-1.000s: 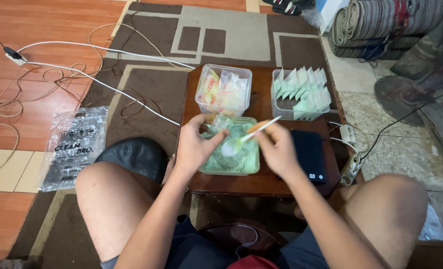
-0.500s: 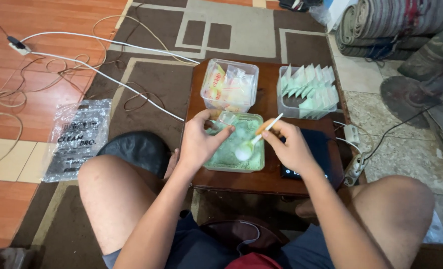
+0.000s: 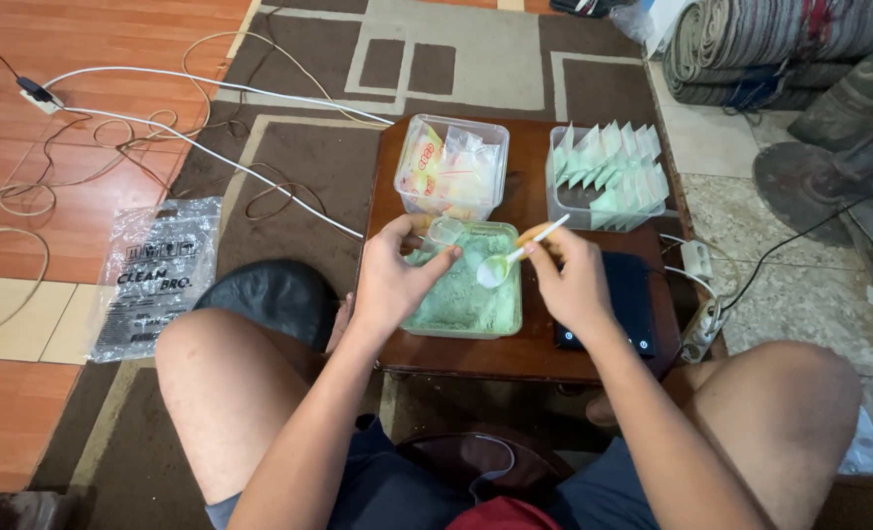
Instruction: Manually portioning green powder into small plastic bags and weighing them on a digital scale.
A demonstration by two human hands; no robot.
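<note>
My left hand (image 3: 394, 277) holds a small clear plastic bag (image 3: 443, 234) open above a clear tub of pale green powder (image 3: 461, 294) on the small wooden table (image 3: 525, 211). My right hand (image 3: 572, 280) grips a white plastic spoon (image 3: 513, 258) by its handle; the spoon's bowl holds green powder and hovers over the tub, just right of the bag. Under my right hand lies a flat black scale (image 3: 631, 299).
Behind the tub stands a clear box of empty plastic bags (image 3: 452, 172), and to its right a clear box with several filled green packets (image 3: 608, 172). White cables (image 3: 211, 157) trail over the rug; a plastic wrapper (image 3: 152, 270) lies left. A power strip (image 3: 700, 314) sits right.
The spoon has lifted out of the powder tub and now hovers loaded next to the small bag. My left hand still holds the bag above the tub.
</note>
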